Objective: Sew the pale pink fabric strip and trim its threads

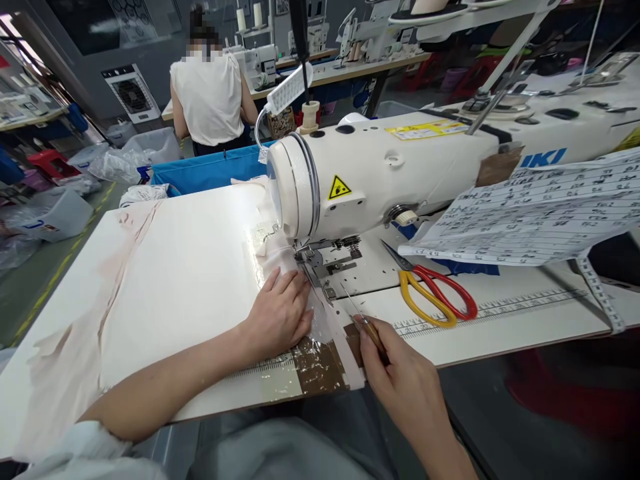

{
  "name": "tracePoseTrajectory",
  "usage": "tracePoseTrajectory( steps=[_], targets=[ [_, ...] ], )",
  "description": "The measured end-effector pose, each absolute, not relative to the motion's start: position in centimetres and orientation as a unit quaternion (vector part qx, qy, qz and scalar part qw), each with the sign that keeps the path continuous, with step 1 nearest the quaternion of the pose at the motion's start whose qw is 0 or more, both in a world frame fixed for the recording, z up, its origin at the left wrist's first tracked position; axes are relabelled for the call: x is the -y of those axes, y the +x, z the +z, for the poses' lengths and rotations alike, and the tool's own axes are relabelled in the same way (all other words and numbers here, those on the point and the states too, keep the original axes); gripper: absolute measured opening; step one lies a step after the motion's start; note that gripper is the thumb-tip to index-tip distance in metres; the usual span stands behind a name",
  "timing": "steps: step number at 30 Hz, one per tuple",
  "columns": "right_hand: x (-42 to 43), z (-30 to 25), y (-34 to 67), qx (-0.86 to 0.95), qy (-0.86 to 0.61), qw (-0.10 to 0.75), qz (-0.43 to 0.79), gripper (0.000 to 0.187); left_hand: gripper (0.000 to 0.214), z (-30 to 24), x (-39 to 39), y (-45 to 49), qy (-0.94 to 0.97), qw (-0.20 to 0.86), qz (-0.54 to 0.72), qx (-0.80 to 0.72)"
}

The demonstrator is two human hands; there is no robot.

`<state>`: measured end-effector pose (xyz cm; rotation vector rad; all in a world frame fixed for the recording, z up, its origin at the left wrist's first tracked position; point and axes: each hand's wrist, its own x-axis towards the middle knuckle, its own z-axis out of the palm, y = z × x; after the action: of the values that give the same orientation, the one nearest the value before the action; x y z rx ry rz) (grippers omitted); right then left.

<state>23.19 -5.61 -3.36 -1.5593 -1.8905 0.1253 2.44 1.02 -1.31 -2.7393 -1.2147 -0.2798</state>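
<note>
My left hand (281, 308) lies with its fingers flat on pale, thin fabric (280, 259) just in front of the sewing machine's presser foot (306, 253). My right hand (400, 367) is closed around the wooden handle of an awl (373, 335), whose thin metal point aims up and left toward the needle area. Between the hands a pale fabric strip (345, 353) runs from the presser foot down to the table's front edge. The white sewing machine (365, 173) stands over the work; its needle is too small to make out.
Scissors (435, 293) with red and yellow handles lie right of the machine bed, near hanging written sheets (540, 207). More pale fabric (65, 380) spreads along the table's left side. A person (210, 100) sits ahead with their back turned. Plastic bins (50, 212) stand on the floor.
</note>
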Motion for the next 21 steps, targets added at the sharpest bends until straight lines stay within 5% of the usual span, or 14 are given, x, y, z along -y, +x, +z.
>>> tracePoseTrajectory(
  steps=[21],
  targets=[
    [5.93, -3.22, 23.12, 0.724, -0.593, 0.349, 0.045, 0.026, 0.048, -1.19, -0.44, 2.61, -0.908, 0.052, -0.088, 0.406]
  ],
)
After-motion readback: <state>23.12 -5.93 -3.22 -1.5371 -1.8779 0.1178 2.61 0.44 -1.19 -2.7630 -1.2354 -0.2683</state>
